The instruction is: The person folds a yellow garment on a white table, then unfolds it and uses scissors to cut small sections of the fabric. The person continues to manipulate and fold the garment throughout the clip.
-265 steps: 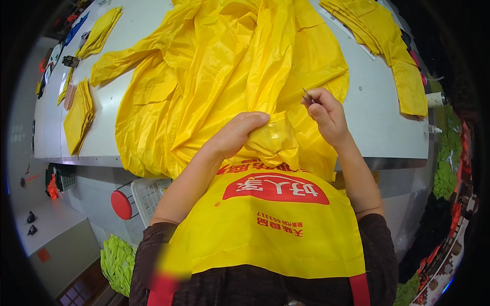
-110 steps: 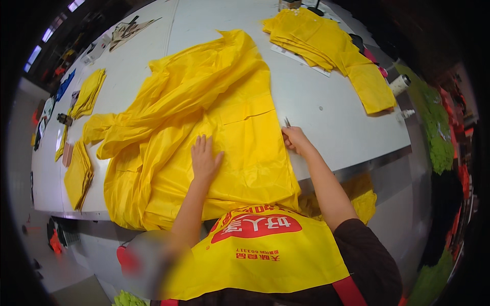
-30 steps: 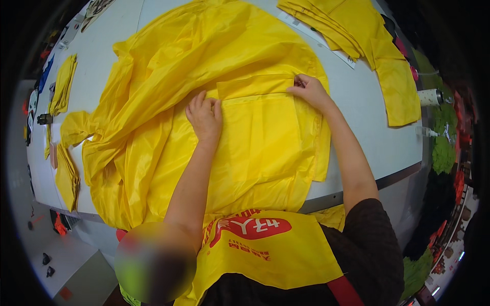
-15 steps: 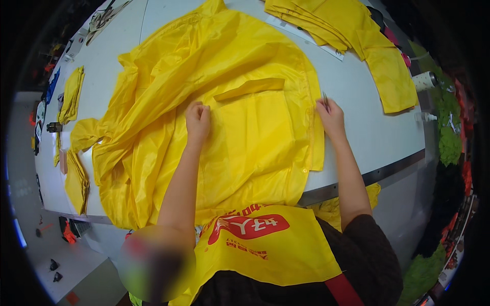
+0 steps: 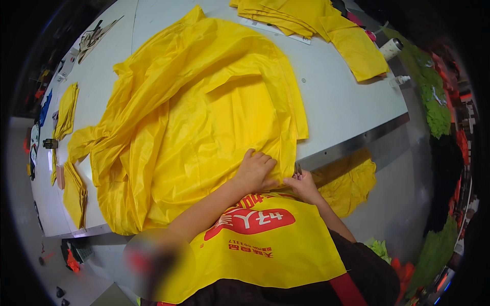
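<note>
A large yellow raincoat-like garment [image 5: 229, 117], with a flapped pocket on its front, lies spread and creased on the table. My left hand [image 5: 255, 171] rests on its lower near part, fingers lying over the cloth and thumb apart. Beside it, at the garment's near right corner, is my right hand [image 5: 304, 186], closed around a small pointed metal tool that looks like thread snips [image 5: 298, 168]. The snips' tips point away from me. The fingertips of my right hand touch or nearly touch the hem; exactly which is hard to tell.
Folded yellow pieces [image 5: 357, 51] lie at the far right, near a bottle [image 5: 391, 48]. More yellow strips [image 5: 75, 188] lie at the left. The white table [image 5: 352, 107] has a dark front edge, and yellow cloth [image 5: 352, 188] hangs or lies below it.
Both hands have come nearer to me, from either side of the pocket to the lower right corner. My left hand has opened from a closed shape. The view has shifted.
</note>
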Motion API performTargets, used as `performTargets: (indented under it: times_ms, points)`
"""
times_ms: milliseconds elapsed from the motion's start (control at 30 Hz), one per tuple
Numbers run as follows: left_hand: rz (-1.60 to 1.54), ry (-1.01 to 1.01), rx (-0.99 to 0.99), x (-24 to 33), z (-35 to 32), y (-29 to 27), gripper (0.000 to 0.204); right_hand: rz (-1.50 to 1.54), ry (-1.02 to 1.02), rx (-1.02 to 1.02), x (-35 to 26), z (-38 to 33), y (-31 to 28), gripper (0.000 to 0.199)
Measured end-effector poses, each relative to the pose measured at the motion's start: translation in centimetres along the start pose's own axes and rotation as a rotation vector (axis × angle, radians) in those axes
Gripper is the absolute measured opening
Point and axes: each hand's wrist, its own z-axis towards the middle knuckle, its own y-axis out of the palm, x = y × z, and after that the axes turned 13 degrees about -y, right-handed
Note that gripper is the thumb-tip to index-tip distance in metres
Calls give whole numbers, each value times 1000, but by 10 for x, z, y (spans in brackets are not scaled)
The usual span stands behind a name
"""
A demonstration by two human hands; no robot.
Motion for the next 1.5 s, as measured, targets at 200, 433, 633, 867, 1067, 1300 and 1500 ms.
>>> performTargets:
  times_ms: [200, 433, 633, 867, 1067, 1300, 1500]
  points:
    - [-460, -206, -82, -6, -19, -8, 20, -306, -131, -155, -34, -7, 12, 29]
    - [-1049, -509, 460, -28, -34, -88, 25, -452, -49, -113, -37, -15, 7, 23]
    - [-1168, -694, 705, -94, -54, -102, 22, -878, -147, -216, -52, -1, 9, 15]
    - [-948, -1020, 634, -211, -95, -78, 23, -638, -207, -188, -28, 35, 13, 18]
    - [-941, -1143, 641, -206, -108, -61, 26, -36, 20, -79, -45, 36, 27, 29]
    - [-922, -1070, 712, -208, -112, -57, 28, -35, -52, -198, -46, 47, 16, 29]
    - [-884, -1122, 732, -184, -113, -65, 26, -521, -147, -119, -46, 69, 5, 23]
